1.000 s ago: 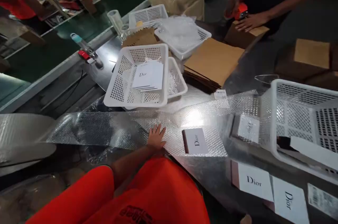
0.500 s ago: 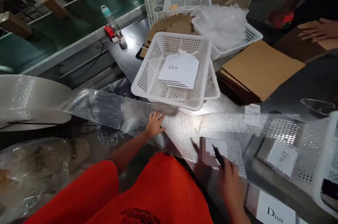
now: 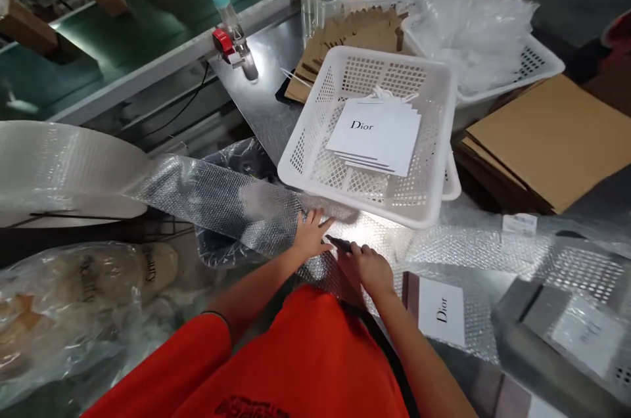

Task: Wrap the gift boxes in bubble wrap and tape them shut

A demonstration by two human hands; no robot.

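A long strip of bubble wrap [image 3: 217, 204] runs from a big roll [image 3: 64, 171] on the left across the metal table. My left hand [image 3: 311, 235] lies on it with fingers spread. Closed around a dark, thin-tipped tool is my right hand [image 3: 372, 270]; the tool, which looks like a knife [image 3: 340, 244], points left, its tip close by my left fingers on the wrap. To the right of that hand, a white "Dior" box [image 3: 440, 307] with a dark side rests on bubble wrap.
Beyond my hands stands a white basket [image 3: 315, 168] holding white "Dior" bags [image 3: 377, 135]. Brown cardboard [image 3: 552, 135] is stacked to its right. Another basket [image 3: 542, 76] carries clear plastic bags [image 3: 478, 37]. A bottle [image 3: 229, 14] and red tape dispenser [image 3: 223, 42] sit at the back left.
My right hand has moved left with the knife, from beside the box to my left hand. The view has shifted, and the box's "Dior" lettering is now uncovered.
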